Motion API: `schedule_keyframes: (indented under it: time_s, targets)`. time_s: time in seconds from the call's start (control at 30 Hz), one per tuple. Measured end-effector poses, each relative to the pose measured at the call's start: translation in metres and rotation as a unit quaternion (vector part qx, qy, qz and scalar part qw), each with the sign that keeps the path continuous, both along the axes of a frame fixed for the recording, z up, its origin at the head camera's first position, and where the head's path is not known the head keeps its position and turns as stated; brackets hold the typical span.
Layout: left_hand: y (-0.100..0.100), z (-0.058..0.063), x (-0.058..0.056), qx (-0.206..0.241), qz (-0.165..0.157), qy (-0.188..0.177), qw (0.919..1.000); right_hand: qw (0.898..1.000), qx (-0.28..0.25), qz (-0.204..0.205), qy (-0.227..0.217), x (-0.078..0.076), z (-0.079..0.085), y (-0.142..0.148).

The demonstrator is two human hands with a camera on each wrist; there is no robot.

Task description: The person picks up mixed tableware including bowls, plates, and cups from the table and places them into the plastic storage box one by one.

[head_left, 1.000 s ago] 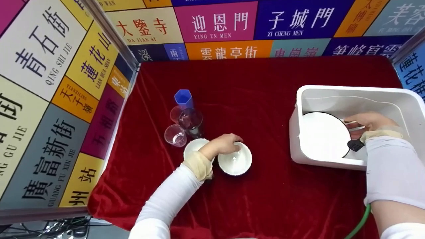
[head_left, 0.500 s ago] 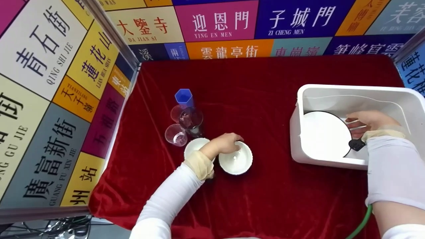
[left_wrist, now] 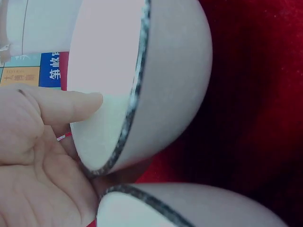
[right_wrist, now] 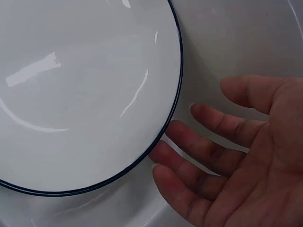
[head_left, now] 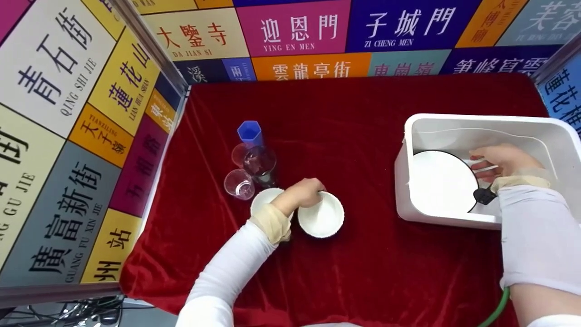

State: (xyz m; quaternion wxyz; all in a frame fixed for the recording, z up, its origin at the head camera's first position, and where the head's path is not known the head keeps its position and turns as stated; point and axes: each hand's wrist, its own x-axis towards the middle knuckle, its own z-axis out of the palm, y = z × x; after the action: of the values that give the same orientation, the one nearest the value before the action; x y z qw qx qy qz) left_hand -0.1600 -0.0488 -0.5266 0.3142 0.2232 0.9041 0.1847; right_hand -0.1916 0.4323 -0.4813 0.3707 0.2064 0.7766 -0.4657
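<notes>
My left hand grips a white bowl at its far-left rim. In the left wrist view the thumb lies inside this dark-rimmed bowl, with the other fingers partly hidden behind it. A second white bowl stands just left of it, partly covered by my hand and wrist. Over in the white tub, my right hand hovers at the right edge of a white plate. In the right wrist view its fingers are spread and loosely bent beside the plate's dark blue rim; whether fingertips touch it, I cannot tell.
The white tub stands at the right of the red cloth. Behind the bowls cluster a blue hexagonal cup, a dark clear cup and clear cups. A green cable runs under my right forearm.
My left hand has shifted slightly left at the bowl's rim, and the bright glint inside the bowl is gone. My right hand has risen a little away from the plate's edge.
</notes>
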Motion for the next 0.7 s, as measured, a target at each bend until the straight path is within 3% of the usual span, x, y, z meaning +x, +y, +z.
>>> schedule_keyframes:
  time_s: [0.2, 0.7]
  targets:
    - [-0.004, 0.001, -0.004, 0.015, -0.012, -0.003, 0.9998, 0.999, 0.027, 0.011, 0.044, 0.005, 0.010, -0.010]
    - [-0.003, 0.001, -0.004, 0.011, -0.013, 0.014, 0.9997, 0.995, 0.046, 0.045, 0.083, 0.018, 0.035, -0.023]
